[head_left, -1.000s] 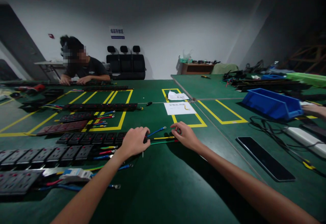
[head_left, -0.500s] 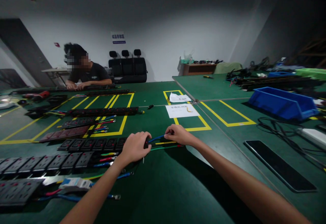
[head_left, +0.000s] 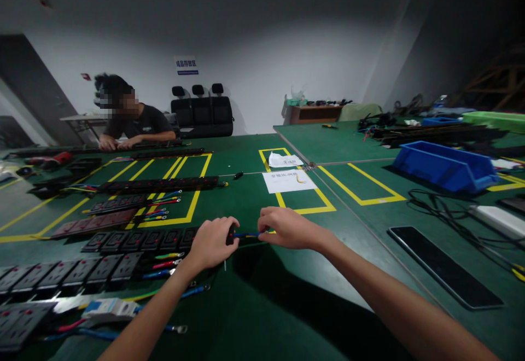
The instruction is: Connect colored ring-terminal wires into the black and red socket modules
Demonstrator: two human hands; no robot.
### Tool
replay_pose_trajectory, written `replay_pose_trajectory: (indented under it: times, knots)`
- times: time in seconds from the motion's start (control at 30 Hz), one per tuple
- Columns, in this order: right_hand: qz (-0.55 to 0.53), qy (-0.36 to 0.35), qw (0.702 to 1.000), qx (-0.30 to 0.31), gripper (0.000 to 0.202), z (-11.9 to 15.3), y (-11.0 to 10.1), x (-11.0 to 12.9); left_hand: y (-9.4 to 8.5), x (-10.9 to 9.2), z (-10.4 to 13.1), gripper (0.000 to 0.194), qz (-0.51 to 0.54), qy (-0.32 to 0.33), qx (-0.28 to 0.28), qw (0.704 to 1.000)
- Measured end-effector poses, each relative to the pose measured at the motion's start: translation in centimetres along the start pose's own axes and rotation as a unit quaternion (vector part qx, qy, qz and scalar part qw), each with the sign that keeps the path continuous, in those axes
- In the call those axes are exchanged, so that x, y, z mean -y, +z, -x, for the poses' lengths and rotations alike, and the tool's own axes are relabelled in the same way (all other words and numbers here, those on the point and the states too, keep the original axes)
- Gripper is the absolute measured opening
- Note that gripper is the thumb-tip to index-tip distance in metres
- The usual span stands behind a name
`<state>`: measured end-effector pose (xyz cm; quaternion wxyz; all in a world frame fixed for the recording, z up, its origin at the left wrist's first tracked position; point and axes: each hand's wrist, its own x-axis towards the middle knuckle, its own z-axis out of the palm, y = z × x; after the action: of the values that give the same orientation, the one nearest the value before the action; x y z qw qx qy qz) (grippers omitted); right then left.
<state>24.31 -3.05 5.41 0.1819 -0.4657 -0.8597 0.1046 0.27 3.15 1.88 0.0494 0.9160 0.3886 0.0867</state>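
Note:
My left hand [head_left: 214, 243] is closed around the right end of a black socket strip [head_left: 141, 239] lying on the green table. Short wires [head_left: 247, 235], a blue one among them, come out of that end towards the right. Their far part is pinched in the fingers of my right hand [head_left: 283, 227], which hide the wire tips. Nearer to me lie more socket strips [head_left: 69, 273], with coloured wires ending in ring terminals [head_left: 174, 262] close to my left wrist.
A person [head_left: 135, 123] leans on the table at the back left. Paper sheets [head_left: 287, 182] lie beyond my hands. To the right are a phone [head_left: 445, 268], a blue bin [head_left: 445, 167], black cables [head_left: 435, 213] and a white power strip [head_left: 498, 221].
My right hand has moved slightly left and down, nearer my left hand, and now covers more of the wires. The view has shifted a little. My left hand keeps its hold.

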Motion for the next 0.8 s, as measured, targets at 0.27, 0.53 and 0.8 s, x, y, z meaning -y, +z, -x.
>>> replay_pose_trajectory:
  times: [0.27,0.53,0.8]
  knots:
    - [0.031,0.038,0.999,0.008,0.013,-0.3,1.2,-2.2,0.2,0.2,0.0,0.026,0.017,-0.004,-0.001,1.000]
    - [-0.032,0.059,0.997,0.050,0.028,-1.2,3.5,-2.5,0.4,0.2,0.1,0.026,0.013,-0.006,-0.009,1.000]
    - [-0.054,0.017,0.996,0.073,0.028,-1.7,4.1,-3.4,0.2,0.2,0.2,0.026,0.022,-0.012,0.003,1.000]
